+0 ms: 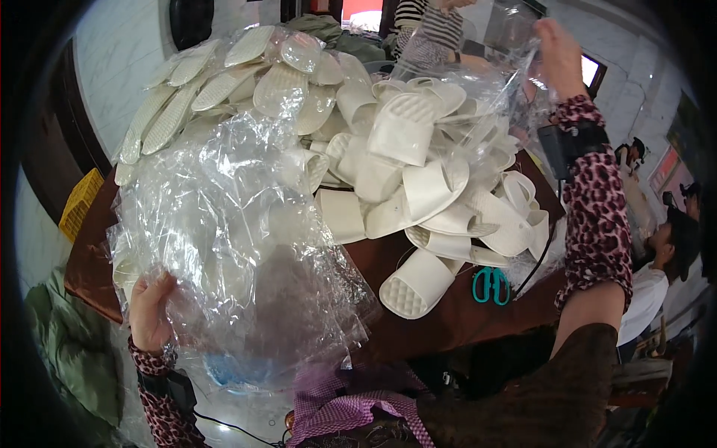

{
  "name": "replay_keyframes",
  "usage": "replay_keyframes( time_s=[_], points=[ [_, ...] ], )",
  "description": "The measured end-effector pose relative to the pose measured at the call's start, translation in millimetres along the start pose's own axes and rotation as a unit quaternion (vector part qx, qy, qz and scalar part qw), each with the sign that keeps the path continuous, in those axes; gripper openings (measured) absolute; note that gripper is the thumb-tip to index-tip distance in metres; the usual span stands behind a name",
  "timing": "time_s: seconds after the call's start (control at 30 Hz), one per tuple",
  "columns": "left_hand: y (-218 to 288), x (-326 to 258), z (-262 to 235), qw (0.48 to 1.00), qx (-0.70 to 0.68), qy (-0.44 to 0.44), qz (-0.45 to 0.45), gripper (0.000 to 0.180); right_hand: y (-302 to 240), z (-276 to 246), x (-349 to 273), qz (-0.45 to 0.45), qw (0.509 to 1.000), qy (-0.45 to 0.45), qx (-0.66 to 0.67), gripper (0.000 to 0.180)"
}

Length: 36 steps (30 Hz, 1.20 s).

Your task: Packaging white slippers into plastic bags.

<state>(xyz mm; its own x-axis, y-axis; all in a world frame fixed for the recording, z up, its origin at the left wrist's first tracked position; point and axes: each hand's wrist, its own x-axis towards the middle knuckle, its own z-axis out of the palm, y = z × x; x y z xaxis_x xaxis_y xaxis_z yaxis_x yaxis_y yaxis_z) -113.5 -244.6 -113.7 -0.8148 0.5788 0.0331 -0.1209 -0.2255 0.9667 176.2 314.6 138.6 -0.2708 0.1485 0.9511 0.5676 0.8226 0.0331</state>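
The left hand (151, 312) holds clear plastic bags (224, 201) in its fingers; the raised right hand (562, 61) grips thin film (527, 73) near white slippers (402, 134) heaped on the brown counter (407, 336).

Clear plastic sheeting (224, 209) spreads across the left and lower middle of the frame — thin, glossy, heavily creased, with overlapping edges fanned out at its lower right corner. More clear film (497, 89) is drawn up at upper right, crumpled near its top and trailing down over slippers. The cream slippers (381, 175) lie heaped from upper left to right of centre, tumbled at many angles — one at lower centre points its dimpled heel toward the lower left.
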Motion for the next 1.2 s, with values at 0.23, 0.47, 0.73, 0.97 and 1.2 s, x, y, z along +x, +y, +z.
replay_keyframes(
  time_s=[0.23, 0.47, 0.73, 0.97, 1.2],
  points=[
    [4.3, 14.0, 19.4, 0.998, 0.008, 0.058, -0.008, 0.017, 31.5, -82.0, 42.0, 0.000, 0.997, 0.072, 0.001, 0.034],
    [11.4, 33.7, 24.6, 0.999, -0.024, -0.044, 0.007, 0.019, -28.2, -141.2, 44.9, 0.119, 0.954, 0.060, 0.269, 0.036],
    [22.4, 53.5, 54.8, 0.997, -0.045, -0.063, 0.029, 0.022, -63.1, -151.1, 29.9, -0.142, 0.987, -0.052, -0.051, 0.037],
    [42.6, 40.4, 86.0, 0.989, -0.026, -0.128, 0.070, 0.030, -171.6, -56.2, -6.5, -0.081, 0.832, -0.255, 0.487, 0.017],
    [49.7, 9.4, 104.5, 0.977, -0.012, -0.174, 0.119, 0.037, -252.2, -6.6, -30.7, -0.181, 0.891, -0.279, 0.308, 0.020]
  ],
)
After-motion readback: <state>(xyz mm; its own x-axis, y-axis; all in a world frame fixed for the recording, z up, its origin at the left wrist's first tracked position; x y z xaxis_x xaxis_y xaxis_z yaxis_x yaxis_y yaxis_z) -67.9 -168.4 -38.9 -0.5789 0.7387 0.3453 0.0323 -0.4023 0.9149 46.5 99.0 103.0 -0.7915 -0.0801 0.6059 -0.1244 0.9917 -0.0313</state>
